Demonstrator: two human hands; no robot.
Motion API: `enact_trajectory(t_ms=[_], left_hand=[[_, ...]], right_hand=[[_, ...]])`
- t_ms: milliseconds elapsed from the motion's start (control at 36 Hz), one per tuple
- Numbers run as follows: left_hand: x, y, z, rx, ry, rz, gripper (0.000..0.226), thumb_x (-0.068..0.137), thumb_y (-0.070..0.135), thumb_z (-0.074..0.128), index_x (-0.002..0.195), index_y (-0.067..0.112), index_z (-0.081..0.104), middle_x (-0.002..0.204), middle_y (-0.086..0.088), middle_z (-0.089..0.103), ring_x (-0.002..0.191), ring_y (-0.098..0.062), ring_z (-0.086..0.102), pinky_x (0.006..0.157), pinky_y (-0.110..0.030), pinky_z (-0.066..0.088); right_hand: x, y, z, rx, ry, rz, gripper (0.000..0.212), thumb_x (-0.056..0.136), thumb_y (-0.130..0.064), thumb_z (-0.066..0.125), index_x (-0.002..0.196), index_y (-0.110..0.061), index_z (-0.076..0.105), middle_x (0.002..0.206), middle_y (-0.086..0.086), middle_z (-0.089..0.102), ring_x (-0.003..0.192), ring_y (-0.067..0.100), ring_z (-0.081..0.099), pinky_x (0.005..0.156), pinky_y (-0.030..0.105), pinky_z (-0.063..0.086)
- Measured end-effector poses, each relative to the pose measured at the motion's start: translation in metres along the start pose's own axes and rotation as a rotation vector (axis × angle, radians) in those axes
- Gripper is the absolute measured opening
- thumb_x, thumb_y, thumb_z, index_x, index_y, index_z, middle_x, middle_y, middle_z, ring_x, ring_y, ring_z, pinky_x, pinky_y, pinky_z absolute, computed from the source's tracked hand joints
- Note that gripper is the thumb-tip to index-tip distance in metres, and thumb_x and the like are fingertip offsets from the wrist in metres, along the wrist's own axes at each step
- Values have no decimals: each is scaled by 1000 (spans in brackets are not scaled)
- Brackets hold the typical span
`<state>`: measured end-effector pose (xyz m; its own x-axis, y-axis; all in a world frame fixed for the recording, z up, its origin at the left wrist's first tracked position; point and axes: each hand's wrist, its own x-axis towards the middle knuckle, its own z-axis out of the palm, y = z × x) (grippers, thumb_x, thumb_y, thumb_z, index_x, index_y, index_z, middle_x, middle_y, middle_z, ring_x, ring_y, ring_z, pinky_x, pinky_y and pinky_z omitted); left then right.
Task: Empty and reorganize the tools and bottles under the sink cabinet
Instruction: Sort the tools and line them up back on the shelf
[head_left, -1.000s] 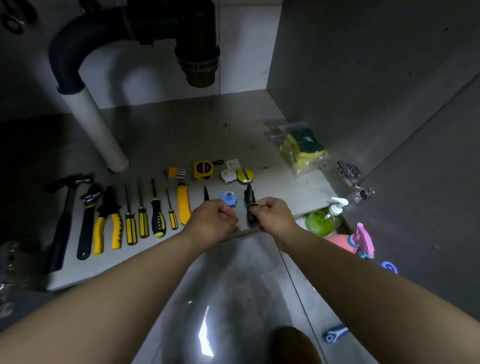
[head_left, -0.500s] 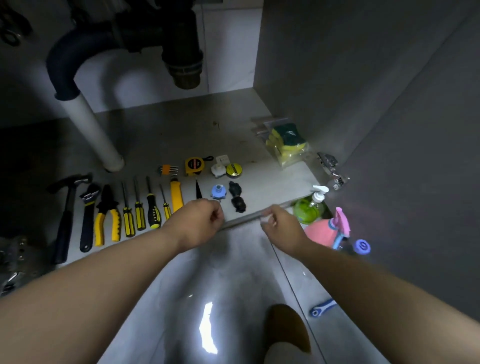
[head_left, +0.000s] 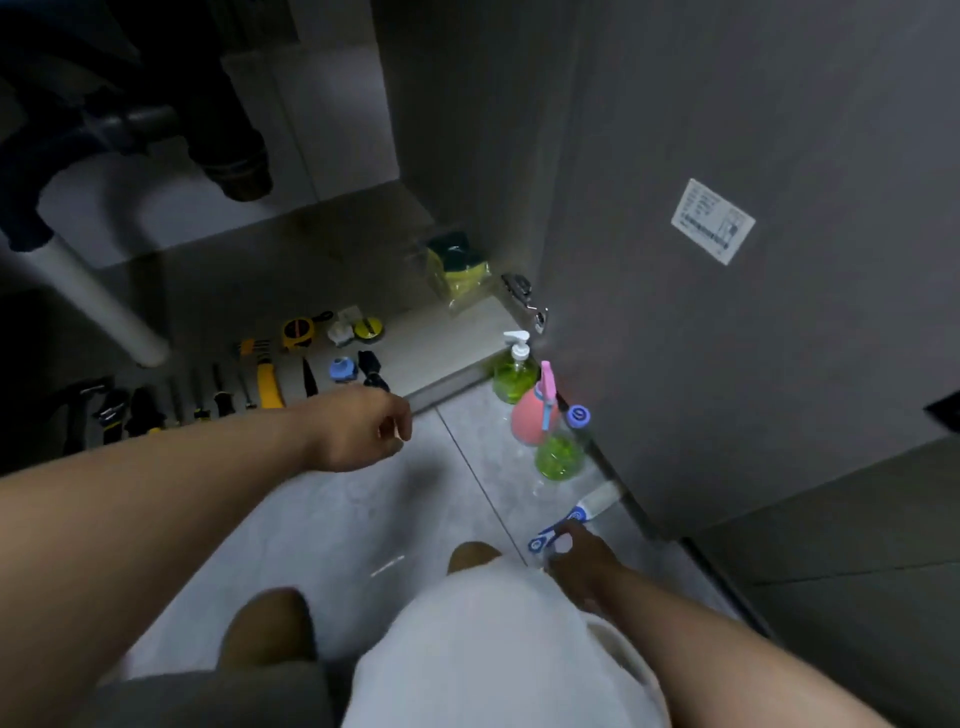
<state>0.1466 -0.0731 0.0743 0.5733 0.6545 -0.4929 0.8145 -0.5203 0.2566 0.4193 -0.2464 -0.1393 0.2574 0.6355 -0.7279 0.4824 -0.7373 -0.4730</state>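
Clearly two hands showed. Our left hand (head_left: 363, 428) hung over the floor tiles (head_left: 337, 519) at mid-frame, its grip loose, fingers lightly curled with nothing in them. Our right hand (head_left: 576, 564), lower right, had its fingers on the blue end of a blue-and-white bottle (head_left: 582, 512) lying flat beside the cabinet door (head_left: 727, 338). Blur kept us from telling whether that grip was closed round it or merely touching.

We counted three bottles upright on the tiles along the door's edge: a green pump bottle (head_left: 514, 374), a pink spray bottle (head_left: 532, 418) just below it, and a green bottle with a blue cap (head_left: 560, 456) below that.

On the cabinet floor (head_left: 441, 343) we saw one yellow tape measure (head_left: 297, 330), one small white piece (head_left: 340, 332), one round yellow-and-black piece (head_left: 368, 328), one blue round piece (head_left: 343, 370), one black piece (head_left: 371, 369), one yellow-handled cutter (head_left: 270, 388) and one bag of sponges (head_left: 457, 265).

Further left, the row of dark tools (head_left: 156, 410) sank into shadow, and our left forearm cut off their handles, so we could not count them. One white drain pipe (head_left: 88, 296) stood at upper left, its dark trap blurred. One paper sticker (head_left: 712, 221) sat on the door, and a metal hinge (head_left: 524, 296) at its inner edge. Our white garment (head_left: 493, 649) covered the tiles at the bottom.
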Motion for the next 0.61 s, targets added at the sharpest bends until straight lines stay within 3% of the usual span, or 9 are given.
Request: enact_trajectory(t_ms=[83, 167, 333, 417, 500, 611], left_hand=[[19, 11, 11, -40, -13, 52, 18, 99, 29, 57, 114, 30, 66, 105, 11, 64, 95, -8, 61, 83, -27, 52], [41, 14, 27, -70, -24, 95, 18, 99, 28, 57, 115, 29, 67, 108, 10, 66, 97, -9, 62, 88, -31, 53], [78, -1, 64, -96, -58, 199, 15, 100, 27, 55, 109, 29, 66, 106, 11, 67, 95, -7, 61, 87, -28, 52], [85, -12, 78, -135, -83, 222, 10, 101, 26, 54, 101, 34, 60, 103, 14, 63, 92, -4, 58, 81, -20, 46], [85, -22, 84, -169, -79, 198, 12, 101, 25, 54, 107, 31, 63, 107, 12, 65, 94, -6, 59, 82, -20, 45], [78, -29, 82, -225, -118, 135, 20, 102, 25, 53, 118, 28, 65, 115, 8, 64, 99, -8, 59, 84, -22, 47]], right_hand=[[9, -2, 3, -2, 37, 48, 49, 93, -14, 54, 141, -23, 47, 138, 19, 54, 121, 31, 57, 86, 21, 41], [28, -7, 11, 20, 81, 65, 54, 94, -9, 55, 146, -19, 44, 144, 23, 43, 126, 34, 53, 100, 24, 39], [59, -15, 26, -75, 198, 170, 40, 94, -8, 55, 134, -8, 51, 138, 27, 36, 115, 42, 55, 102, 35, 46], [62, -21, 31, -30, 234, 241, 37, 89, -16, 66, 124, -8, 56, 130, 24, 49, 112, 38, 60, 99, 41, 51], [56, -27, 40, -23, 254, 249, 31, 86, -22, 68, 112, -9, 57, 119, 21, 59, 108, 37, 63, 92, 37, 54], [35, -34, 54, 30, 271, 119, 11, 92, -25, 60, 96, -15, 58, 98, 9, 66, 95, 29, 67, 75, 30, 50]])
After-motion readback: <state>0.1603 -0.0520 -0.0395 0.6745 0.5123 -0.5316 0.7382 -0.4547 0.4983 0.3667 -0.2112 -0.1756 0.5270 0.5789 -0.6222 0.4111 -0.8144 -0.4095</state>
